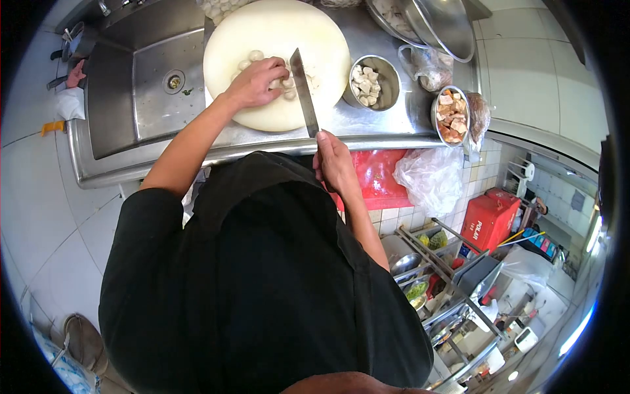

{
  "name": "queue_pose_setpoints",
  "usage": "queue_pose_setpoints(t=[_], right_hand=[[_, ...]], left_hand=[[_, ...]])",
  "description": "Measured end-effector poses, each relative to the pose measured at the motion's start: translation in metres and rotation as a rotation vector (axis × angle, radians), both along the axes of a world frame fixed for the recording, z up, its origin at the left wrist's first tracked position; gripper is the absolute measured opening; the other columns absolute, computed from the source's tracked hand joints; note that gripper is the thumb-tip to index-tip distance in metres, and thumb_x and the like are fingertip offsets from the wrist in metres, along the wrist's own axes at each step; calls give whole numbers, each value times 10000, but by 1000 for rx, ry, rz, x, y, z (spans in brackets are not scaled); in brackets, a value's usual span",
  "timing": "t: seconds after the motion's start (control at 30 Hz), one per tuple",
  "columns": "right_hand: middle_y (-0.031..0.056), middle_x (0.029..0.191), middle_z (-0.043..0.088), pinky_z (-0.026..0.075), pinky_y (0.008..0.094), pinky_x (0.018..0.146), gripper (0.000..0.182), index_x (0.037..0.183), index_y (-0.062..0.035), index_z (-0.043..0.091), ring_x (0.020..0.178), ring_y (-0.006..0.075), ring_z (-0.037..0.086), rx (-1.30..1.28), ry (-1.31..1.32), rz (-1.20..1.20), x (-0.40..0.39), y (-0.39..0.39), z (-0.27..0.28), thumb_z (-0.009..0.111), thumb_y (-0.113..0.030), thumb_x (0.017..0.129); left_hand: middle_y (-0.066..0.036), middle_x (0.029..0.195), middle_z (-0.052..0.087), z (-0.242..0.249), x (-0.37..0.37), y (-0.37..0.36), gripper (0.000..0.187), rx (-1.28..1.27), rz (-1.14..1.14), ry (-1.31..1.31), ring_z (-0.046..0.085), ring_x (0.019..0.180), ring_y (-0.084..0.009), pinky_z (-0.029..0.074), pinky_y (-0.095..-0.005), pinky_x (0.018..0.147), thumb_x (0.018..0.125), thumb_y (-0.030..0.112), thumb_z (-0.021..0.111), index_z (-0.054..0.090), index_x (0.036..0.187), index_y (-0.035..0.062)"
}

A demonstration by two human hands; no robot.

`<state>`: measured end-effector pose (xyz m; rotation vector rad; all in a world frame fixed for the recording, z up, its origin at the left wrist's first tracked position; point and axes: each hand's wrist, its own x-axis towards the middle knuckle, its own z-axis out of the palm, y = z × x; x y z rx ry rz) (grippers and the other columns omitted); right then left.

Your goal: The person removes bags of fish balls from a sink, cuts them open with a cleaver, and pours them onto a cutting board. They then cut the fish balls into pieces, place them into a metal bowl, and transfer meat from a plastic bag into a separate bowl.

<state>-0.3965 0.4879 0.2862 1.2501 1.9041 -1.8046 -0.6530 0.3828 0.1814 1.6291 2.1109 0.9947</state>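
My left hand (261, 82) rests with curled fingers on pale round balls (255, 56) on a thick round white cutting board (282, 26); its fingertips are partly hidden. My right hand (336, 161) is closed around the handle of a knife (304, 92) with a long, broad blade. The blade lies over the board, just right of my left hand, its tip pointing away from me. Small pale cut pieces (315, 82) lie to the right of the blade. Beside the board stands a metal pot (389, 82) with pale chunks (366, 85) inside.
A steel sink (147, 98) lies to the left. At the back right are large metal bowls (441, 26) and a plastic bag (433, 69). A bowl of orange-brown chunks (451, 117) sits near the counter's edge (413, 141). Below hangs white plastic (430, 177) by a red crate (377, 177).
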Motion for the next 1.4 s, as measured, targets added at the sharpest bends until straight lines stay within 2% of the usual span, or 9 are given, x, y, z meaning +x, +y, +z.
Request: queue_pose_setpoints(t=[0.03,0.23,0.33,0.43,0.6,0.7,0.83,1.03,1.4], right_hand=[[41,623,543,451,303,481,524,1424,-24,562,473,134,524,5,-9,4,-1,-1,1,422,-416,1106],[42,615,541,453,301,480,533,1436,-34,563,474,133,526,16,19,-53,0,-13,1,423,-427,1104],[32,645,535,411,288,467,505,1277,-7,613,480,127,512,22,28,-83,1,-17,1,428,-444,1103],[34,641,537,413,289,465,506,1304,-3,606,479,125,513,17,0,-71,1,-19,0,429,-434,1106],[34,633,539,411,292,465,476,1218,7,618,477,130,515,34,-8,-71,-2,-25,3,429,-416,1108],[33,633,537,409,294,464,465,1173,7,620,477,129,511,39,-1,-61,0,-23,-3,429,-412,1109],[29,636,534,404,294,459,463,1160,7,625,476,125,500,14,-1,-92,1,-22,-4,430,-410,1109],[19,643,521,407,279,468,468,1207,6,635,480,122,494,32,8,-120,1,-27,2,438,-407,1109],[6,636,507,434,276,483,487,1418,-61,594,511,109,503,94,-23,-18,4,-28,11,441,-404,1110]], left_hand=[[-130,1206,616,-1,0,-1,277,8,11,-13,608,1111,-333,498,-408,967,855,135,717,677,1114,45],[-119,1105,630,-5,1,2,223,81,29,-12,604,1065,-316,491,-413,930,859,160,721,690,1043,39],[-126,1124,624,-6,0,3,230,81,16,5,602,1070,-320,491,-414,933,860,178,734,693,1037,36],[-137,1174,616,-8,-2,3,251,44,3,21,600,1088,-330,493,-415,948,861,192,746,694,1050,35],[-144,1237,618,-10,-1,0,274,55,-2,28,595,1154,-338,481,-422,992,865,196,746,681,1079,38],[-139,1179,635,-5,3,1,268,159,47,41,611,1111,-333,491,-419,962,846,179,745,667,1047,21],[-138,1184,636,-9,1,1,279,149,36,27,614,1110,-332,492,-416,965,851,174,736,663,1074,25],[-119,1131,639,-5,1,3,224,103,25,8,618,1054,-330,494,-425,936,857,179,721,676,1012,24],[-132,1113,639,-3,5,1,219,91,49,89,615,1046,-340,495,-435,919,860,201,714,686,986,24]])
